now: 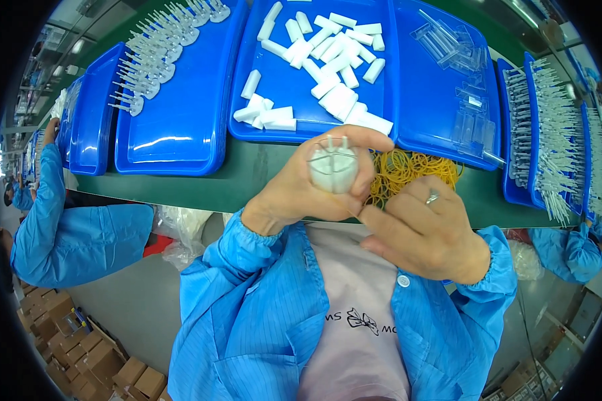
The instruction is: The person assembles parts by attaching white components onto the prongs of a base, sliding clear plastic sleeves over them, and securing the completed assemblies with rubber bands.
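My left hand (294,180) is closed around a white rounded piece (334,172), its end facing up. Clear plastic with thin ribs and two short prongs lies over that end. Just to the right, my right hand (428,230) is closed in a pinch, fingers curled, its fingertips beside the heel of the left hand. A thin yellowish strand, by its look a rubber band (352,211), runs between the two hands; most of it is hidden by fingers. Behind the right hand lies a heap of yellow rubber bands (408,170) on the green table.
A blue tray (247,120) of white blocks stands ahead. Another blue tray (174,144) to its left has clear pronged parts; one at right (415,120) has clear plastic pieces. Racked white pronged parts (555,127) fill the far right. Co-workers in blue sleeves (80,234) sit either side.
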Motion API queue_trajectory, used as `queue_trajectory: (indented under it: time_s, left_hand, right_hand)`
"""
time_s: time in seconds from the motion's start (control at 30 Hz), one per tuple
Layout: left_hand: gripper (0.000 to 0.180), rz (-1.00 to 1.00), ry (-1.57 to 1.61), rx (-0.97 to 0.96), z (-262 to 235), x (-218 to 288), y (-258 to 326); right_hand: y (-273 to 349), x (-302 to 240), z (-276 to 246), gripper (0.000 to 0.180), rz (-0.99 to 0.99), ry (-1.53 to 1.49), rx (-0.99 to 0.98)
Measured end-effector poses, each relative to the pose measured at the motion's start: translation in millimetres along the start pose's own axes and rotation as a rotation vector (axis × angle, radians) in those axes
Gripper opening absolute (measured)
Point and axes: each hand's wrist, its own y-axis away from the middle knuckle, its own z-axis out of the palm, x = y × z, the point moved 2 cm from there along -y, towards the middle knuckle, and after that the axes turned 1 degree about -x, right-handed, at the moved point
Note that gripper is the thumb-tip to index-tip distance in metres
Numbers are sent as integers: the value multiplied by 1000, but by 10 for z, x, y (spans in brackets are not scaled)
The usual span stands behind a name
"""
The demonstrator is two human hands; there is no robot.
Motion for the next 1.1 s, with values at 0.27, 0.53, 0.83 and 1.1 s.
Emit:
queue_trajectory:
  time_s: [0.27,0.53,0.83,1.1]
  left_hand:
    - [43,75,515,144,-312,-189,25]
    - [39,504,-321,150,-87,-129,-76]
    - [107,674,-1094,280,-13,-152,-59]
    - [98,296,-515,354,95,-75,-68]
  right_hand:
    - [188,368,-13,14,536,-1212,-54]
    - [362,552,628,65,495,-2194,564]
    - [44,74,458,60,414,-778,289]
    - [-28,143,279,36,383,-475,153]
